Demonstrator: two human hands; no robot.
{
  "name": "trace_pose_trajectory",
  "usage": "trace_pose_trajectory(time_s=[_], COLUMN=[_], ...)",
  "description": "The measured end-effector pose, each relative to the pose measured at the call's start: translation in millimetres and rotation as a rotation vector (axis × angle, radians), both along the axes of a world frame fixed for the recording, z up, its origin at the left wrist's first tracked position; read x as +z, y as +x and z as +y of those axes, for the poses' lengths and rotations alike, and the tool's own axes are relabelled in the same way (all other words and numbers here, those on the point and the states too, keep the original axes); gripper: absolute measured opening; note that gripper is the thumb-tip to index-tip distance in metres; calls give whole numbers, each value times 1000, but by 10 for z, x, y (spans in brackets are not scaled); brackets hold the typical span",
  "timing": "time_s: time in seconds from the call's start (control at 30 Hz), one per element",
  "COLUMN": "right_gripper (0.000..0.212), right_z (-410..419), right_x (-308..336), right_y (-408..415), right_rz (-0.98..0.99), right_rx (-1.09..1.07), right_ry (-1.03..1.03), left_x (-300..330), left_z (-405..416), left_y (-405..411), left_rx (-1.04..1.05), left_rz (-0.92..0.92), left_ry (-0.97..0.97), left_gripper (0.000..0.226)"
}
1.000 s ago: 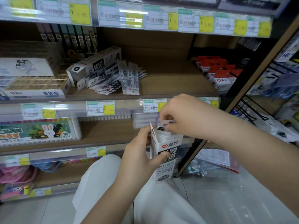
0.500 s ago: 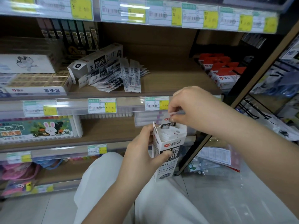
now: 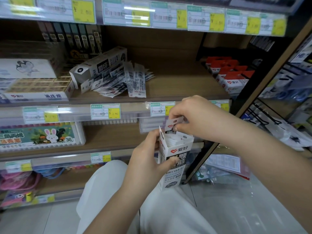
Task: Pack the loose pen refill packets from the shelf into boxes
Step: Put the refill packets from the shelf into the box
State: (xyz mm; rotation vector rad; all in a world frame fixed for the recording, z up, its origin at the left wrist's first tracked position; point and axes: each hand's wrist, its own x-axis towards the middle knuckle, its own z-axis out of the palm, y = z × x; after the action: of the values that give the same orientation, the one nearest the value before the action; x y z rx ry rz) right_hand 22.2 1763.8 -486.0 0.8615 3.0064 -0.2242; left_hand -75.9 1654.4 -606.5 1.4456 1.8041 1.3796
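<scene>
You can read "GR1103" on the refill box point(image 3: 173, 168) and "36" on the rabbit-printed marker case point(image 3: 42, 135).

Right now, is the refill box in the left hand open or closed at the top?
Open. The refill box stands upright in the left hand, top flaps raised, packets visible inside; the right hand pinches one packet above the opening.

The right hand point(image 3: 194, 115) covered most of the packet point(image 3: 173, 123) it pinched, whose lower end was hidden inside the box point(image 3: 175, 159), and the left hand point(image 3: 148, 156) hid that box's left side. The price labels point(image 3: 199, 19) along the top shelf's front edge were too blurred to read. The heap of packets point(image 3: 121, 81) lay partly under the tipped box point(image 3: 99, 66), so no count was possible.
</scene>
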Motion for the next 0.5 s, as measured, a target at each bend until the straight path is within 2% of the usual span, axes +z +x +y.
trace_pose_trajectory(time_s=[0.1, 0.2, 0.33, 0.43, 0.5], right_gripper=[18, 5, 8, 10, 11], right_z=[-15, -53, -99, -67, -52], right_x=[23, -21, -74, 7, 64], right_y=[-1, -45, -90, -77, -87], right_rz=[-21, -12, -24, -118, -183], right_rx=[-13, 12, 24, 4, -38], right_ry=[25, 4, 36, 156, 168], left_x=[-4, -13, -15, -28, -27], left_z=[21, 37, 27, 16, 20], left_y=[22, 26, -8, -43, -36], left_rx=[-10, -7, 5, 9, 1], left_rz=[6, 16, 4, -29, -33], left_ry=[1, 7, 5, -3, -9], left_gripper=[64, 61, 64, 62, 61])
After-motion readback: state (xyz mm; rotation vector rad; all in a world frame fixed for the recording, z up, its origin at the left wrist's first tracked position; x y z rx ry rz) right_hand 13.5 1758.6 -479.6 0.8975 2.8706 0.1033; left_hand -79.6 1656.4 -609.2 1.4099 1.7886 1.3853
